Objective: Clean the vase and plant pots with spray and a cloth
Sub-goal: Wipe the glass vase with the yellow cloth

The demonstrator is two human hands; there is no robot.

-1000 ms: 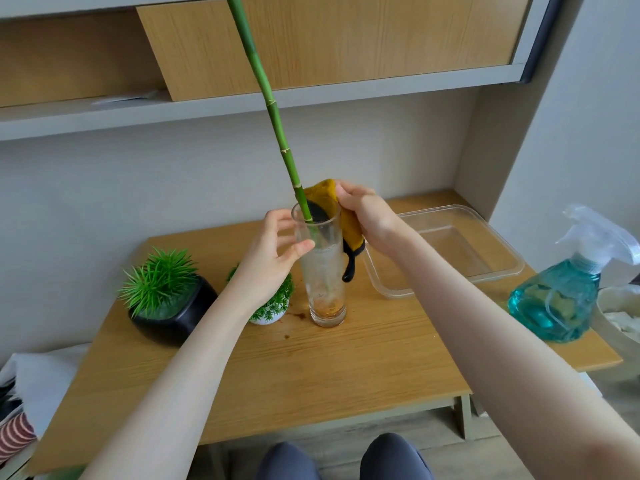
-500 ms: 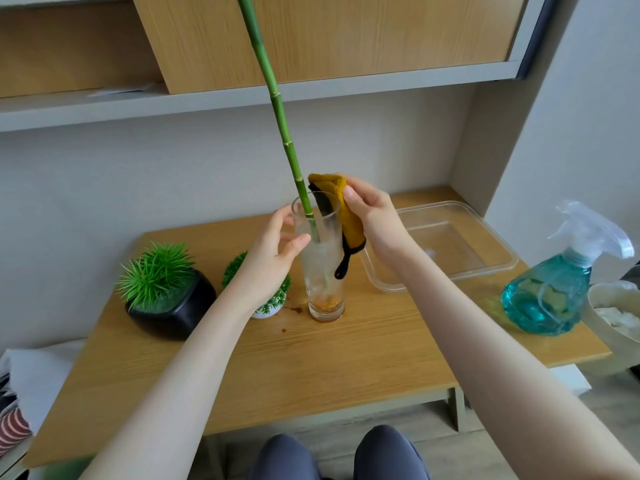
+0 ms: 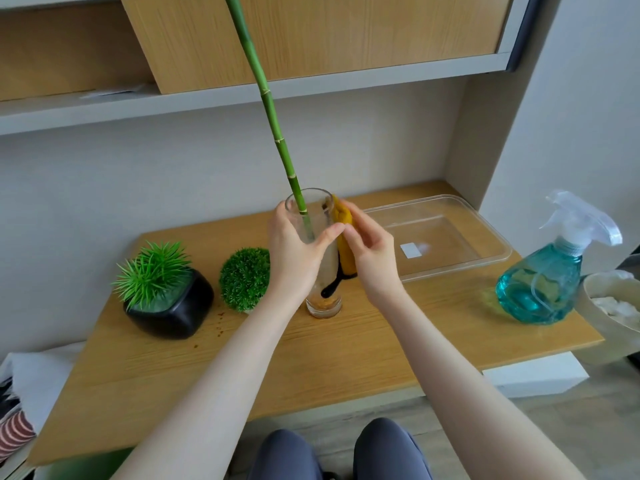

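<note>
Head view, frame centre: our left hand (image 3: pixel 294 251) grips vase (image 3: pixel 317 258); right hand (image 3: pixel 372 251) presses cloth (image 3: pixel 344 237) against glass. Both pots, we judge, unwiped.

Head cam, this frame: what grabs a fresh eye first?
The tall green bamboo stalk rising from the glass vase at the desk's centre, out past the top of the frame. The left hand grips the vase while the right hand presses a yellow cloth against its right side. At far right stands a teal spray bottle.
</note>
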